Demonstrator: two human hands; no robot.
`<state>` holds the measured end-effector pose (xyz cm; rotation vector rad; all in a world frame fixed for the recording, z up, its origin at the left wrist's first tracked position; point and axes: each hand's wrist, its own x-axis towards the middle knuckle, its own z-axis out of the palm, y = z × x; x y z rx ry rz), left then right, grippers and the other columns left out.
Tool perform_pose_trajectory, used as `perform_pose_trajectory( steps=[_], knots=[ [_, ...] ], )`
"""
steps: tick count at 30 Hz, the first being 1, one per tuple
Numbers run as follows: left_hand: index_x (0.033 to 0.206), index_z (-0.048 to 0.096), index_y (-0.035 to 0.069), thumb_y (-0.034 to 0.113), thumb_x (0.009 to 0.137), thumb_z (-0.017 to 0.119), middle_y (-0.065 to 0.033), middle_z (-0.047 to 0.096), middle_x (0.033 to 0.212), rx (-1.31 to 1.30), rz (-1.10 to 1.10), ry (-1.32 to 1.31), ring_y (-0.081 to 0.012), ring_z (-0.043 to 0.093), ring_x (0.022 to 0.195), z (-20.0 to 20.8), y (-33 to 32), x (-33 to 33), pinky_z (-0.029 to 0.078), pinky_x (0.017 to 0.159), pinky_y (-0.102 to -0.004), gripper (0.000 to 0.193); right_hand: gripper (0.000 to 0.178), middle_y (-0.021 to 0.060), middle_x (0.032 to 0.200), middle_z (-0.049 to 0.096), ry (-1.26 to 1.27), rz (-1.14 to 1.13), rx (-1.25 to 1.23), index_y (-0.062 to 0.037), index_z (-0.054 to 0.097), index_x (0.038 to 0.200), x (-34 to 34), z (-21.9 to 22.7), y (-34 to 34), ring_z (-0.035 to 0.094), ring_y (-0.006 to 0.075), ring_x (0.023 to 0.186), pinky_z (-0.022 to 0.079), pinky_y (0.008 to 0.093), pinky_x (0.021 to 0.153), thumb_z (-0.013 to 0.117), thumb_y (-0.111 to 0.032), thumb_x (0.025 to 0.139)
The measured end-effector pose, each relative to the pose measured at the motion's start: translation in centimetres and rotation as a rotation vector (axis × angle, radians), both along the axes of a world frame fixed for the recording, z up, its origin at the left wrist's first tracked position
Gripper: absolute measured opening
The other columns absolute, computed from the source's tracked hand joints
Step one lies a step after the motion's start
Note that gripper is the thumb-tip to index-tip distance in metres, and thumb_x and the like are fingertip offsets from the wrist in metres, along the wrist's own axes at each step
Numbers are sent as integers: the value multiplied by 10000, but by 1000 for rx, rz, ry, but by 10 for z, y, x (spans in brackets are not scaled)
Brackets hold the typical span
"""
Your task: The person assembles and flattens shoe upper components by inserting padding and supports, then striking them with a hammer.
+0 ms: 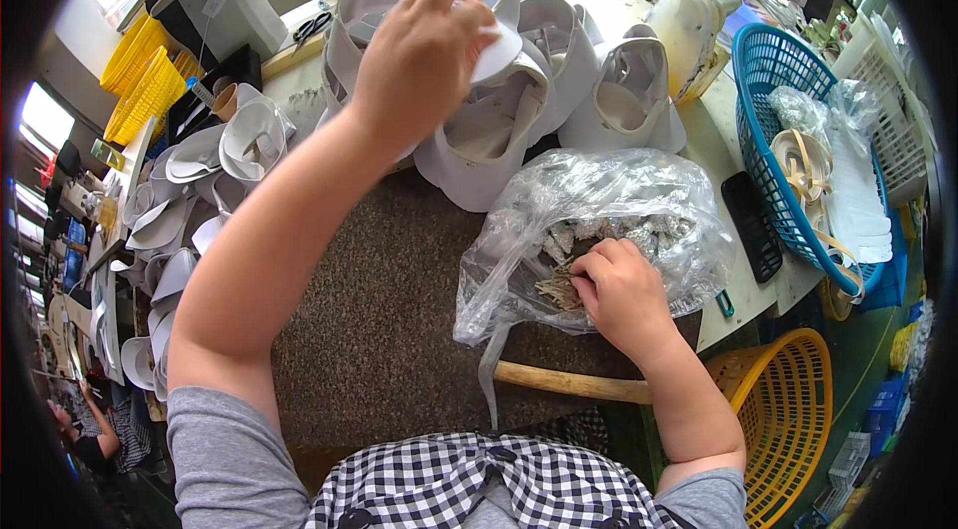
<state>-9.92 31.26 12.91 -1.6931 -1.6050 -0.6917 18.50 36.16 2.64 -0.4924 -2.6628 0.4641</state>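
A white cap (499, 57) is being gripped by the left hand (426, 50). Tan strips (559, 291) are lying in a clear plastic bag (619, 178) beneath the curled right hand (626, 297); whether it is pinching cannot be told. Right of both, a blue basket (755, 95) is standing.

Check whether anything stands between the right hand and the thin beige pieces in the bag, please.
Nothing visible does. The right hand is already at the thin beige pieces, with thumb and fingers against them. Crumpled film of the clear plastic bag lies around them, mainly beyond and to the left.
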Motion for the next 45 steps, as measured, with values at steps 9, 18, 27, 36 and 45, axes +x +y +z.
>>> perform_pose_trajectory(
  steps=[9, 18, 27, 36, 45],
  knots=[
    [861, 632, 70, 147, 791, 698, -49, 603, 826, -566, -299, -375, -231, 607, 761, -58, -80, 129, 503, 690, -347, 123, 57, 68, 778, 632, 146, -66, -90, -87, 684, 750, 8, -1, 3, 595, 261, 784, 504, 363, 699, 722, -73, 709],
    [952, 650, 25, 134, 880, 671, -54, 639, 853, -504, -193, -1260, -142, 612, 752, -64, -97, 146, 506, 694, -283, 132, 85, 20, 858, 669, 486, -94, -1207, -11, 649, 922, 2, 21, -32, 616, 86, 786, 503, 225, 724, 692, -10, 848],
    [971, 605, 8, 178, 939, 625, -42, 643, 866, -540, -409, -1946, -85, 596, 764, -61, -118, 145, 501, 707, -245, 174, 113, 29, 909, 671, 433, -24, -1109, -9, 626, 963, 11, 34, -51, 621, 77, 829, 501, 215, 762, 679, 6, 864],
    [936, 597, 27, 167, 952, 570, -43, 620, 835, -584, -741, -2712, -119, 607, 744, -49, -134, 159, 517, 703, -266, 143, 128, 78, 945, 567, 753, 299, -1121, -14, 643, 880, 10, 14, -54, 576, 135, 832, 486, 248, 747, 733, 18, 795],
    [856, 569, 52, 181, 956, 563, -31, 580, 800, -610, -716, -2786, -131, 589, 719, -46, -147, 170, 512, 701, -280, 164, 130, 65, 904, 532, 795, 379, -1069, -47, 618, 851, 10, 8, -71, 544, 134, 804, 456, 252, 734, 735, -98, 830]
  ],
)
